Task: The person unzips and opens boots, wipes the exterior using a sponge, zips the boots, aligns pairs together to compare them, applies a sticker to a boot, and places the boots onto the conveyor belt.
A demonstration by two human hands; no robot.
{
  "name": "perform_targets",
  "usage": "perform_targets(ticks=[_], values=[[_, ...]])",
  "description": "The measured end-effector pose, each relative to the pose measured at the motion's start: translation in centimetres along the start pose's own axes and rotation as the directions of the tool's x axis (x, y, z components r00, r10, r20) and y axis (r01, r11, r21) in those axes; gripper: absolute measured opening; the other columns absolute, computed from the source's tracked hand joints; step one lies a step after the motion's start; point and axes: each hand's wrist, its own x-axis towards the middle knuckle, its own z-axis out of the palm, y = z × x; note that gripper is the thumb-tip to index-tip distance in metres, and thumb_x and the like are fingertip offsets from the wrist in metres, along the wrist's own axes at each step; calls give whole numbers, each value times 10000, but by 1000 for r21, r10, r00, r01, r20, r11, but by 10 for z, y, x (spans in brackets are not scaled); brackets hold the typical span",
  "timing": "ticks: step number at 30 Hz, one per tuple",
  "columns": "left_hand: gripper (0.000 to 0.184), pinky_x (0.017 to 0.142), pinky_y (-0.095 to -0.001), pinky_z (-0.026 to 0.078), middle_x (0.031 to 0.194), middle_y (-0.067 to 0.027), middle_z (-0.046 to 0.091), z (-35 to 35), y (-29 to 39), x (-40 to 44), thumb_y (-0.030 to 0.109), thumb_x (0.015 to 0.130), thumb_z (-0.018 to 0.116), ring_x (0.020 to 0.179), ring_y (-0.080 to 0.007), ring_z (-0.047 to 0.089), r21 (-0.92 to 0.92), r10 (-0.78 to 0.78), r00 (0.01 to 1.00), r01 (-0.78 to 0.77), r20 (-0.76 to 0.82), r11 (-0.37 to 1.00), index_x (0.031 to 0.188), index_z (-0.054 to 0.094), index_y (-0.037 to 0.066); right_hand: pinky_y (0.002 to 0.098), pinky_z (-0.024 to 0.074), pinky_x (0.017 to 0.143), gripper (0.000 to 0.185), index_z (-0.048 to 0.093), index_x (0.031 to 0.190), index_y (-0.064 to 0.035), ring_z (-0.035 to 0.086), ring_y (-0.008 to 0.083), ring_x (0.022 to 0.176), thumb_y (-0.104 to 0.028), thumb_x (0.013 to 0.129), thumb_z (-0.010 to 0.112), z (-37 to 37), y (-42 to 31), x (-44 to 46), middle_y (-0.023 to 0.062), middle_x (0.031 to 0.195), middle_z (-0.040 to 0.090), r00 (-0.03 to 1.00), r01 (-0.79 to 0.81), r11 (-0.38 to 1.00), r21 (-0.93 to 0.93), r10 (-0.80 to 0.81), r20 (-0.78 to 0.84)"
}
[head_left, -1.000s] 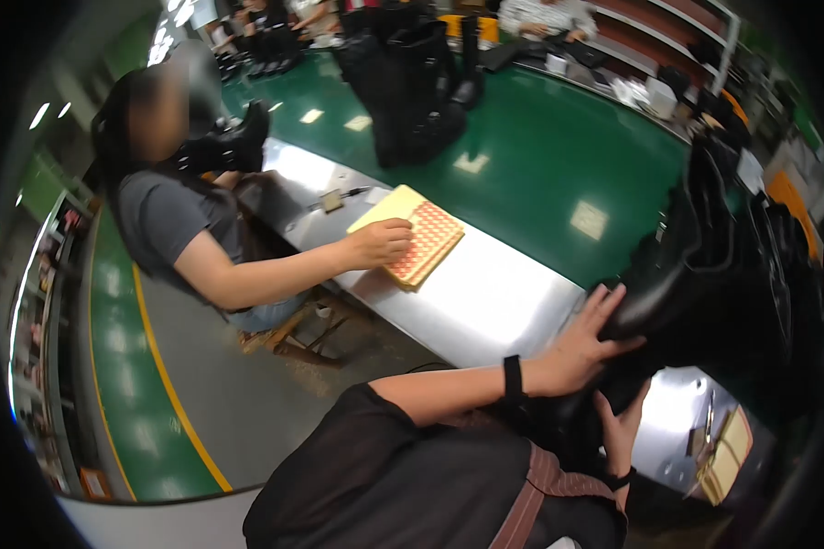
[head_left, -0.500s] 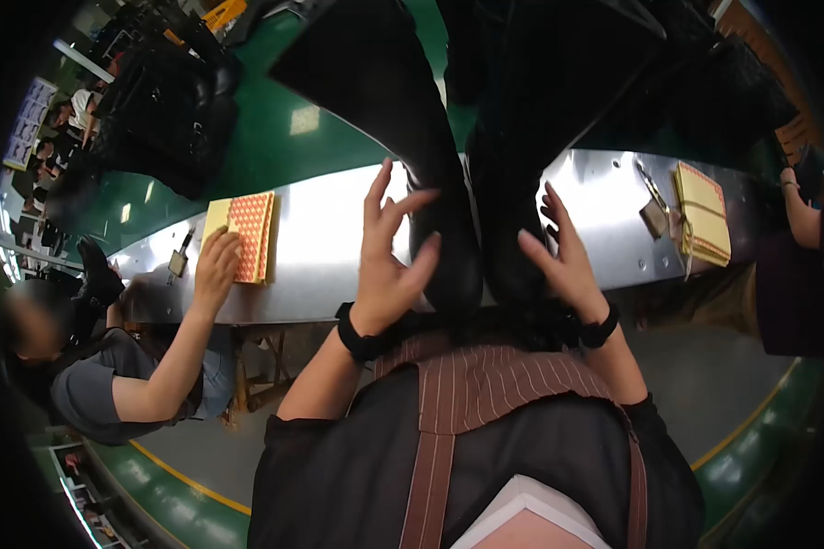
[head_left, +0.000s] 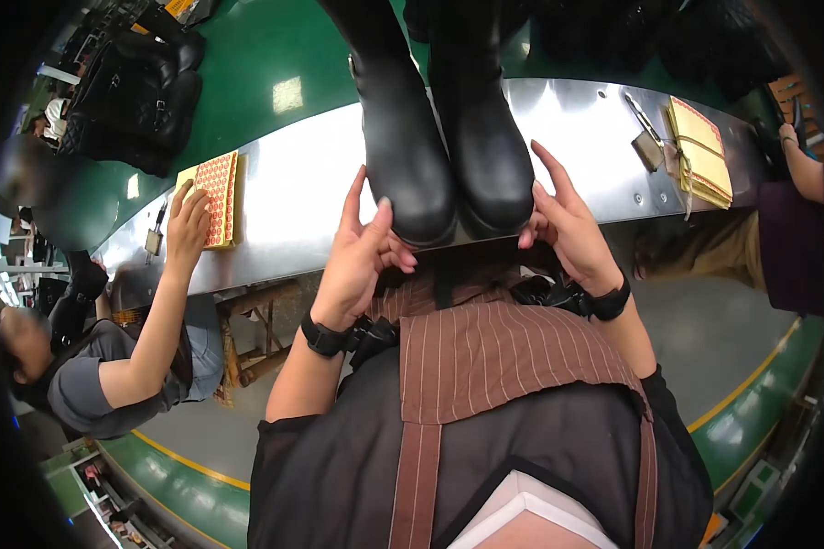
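Observation:
Two tall black boots stand side by side on the metal bench [head_left: 302, 156], toes toward me at its near edge. At the outer side of the left boot [head_left: 407, 174] is my left hand [head_left: 362, 252], fingers apart, thumb and index beside the toe. My right hand [head_left: 568, 233] is open at the outer side of the right boot [head_left: 490, 165], index finger stretched up and thumb close to the toe. The fingertips are at or very near the boots; firm contact cannot be made out.
On the left a seated co-worker [head_left: 119, 366] has a hand on a stack of red-patterned sheets [head_left: 218, 197]. More black boots [head_left: 133, 105] stand on the green surface [head_left: 265, 55]. A yellow stack [head_left: 700, 151] and a small tool [head_left: 648, 146] lie at right, near another person's arm [head_left: 801, 165].
The view has swung round from the left to face the bench. Both boots now stand upright at the bench edge, and my hands have come down around their toes.

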Motion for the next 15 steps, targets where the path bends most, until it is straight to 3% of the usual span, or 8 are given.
perform_targets(ticks=[2,4,7,8,10,11,15], values=[[665,550,-263,511,832,-85,629,1,10,2,313,1003,500,615,-143,599,-233,109,994,-98,33,967,1528,100,228,247,503,625,584,210,1514,-166,618,130,622,-274,1012,488,8,-13,4,56,794,625,1000,28,999,35,-29,10],[633,525,-245,482,837,-65,628,8,20,5,330,1002,495,591,-124,568,-265,136,991,-130,5,955,1522,150,226,251,512,639,567,233,1510,-165,620,127,626,-280,1015,484,13,-24,10,65,818,642,993,95,988,126,-102,53],[533,539,-205,392,885,0,615,9,27,12,392,1035,381,608,-90,491,-280,254,967,-247,-8,928,1512,217,219,256,519,648,575,247,1505,-135,631,132,642,-289,1010,495,14,-34,19,82,851,660,985,145,978,149,-158,77],[533,539,-205,392,885,0,615,9,29,13,392,1035,381,608,-90,491,-279,262,965,-256,-14,926,1512,217,219,257,519,648,581,245,1504,-124,635,136,648,-289,1008,499,15,-37,22,88,855,662,981,160,973,168,-175,80],[562,564,-268,491,824,-63,632,10,33,16,393,1023,418,603,-124,569,-452,242,970,-216,-1,865,1514,202,227,260,520,651,583,249,1501,-109,644,145,655,-286,1007,502,14,-42,25,108,850,667,977,166,970,176,-186,104],[557,594,-289,505,825,-84,634,9,33,18,453,1029,348,628,-141,592,-460,256,966,-213,32,862,1518,194,235,261,520,654,581,253,1500,-107,647,149,656,-287,1007,502,15,-44,25,116,846,669,978,166,970,175,-186,99],[580,639,-270,463,802,-81,606,15,41,13,495,1025,311,657,-142,533,-411,218,976,-206,-17,888,1526,191,228,264,521,658,556,263,1496,-100,654,164,661,-283,1016,475,17,-49,26,131,842,673,980,164,970,177,-181,81]])
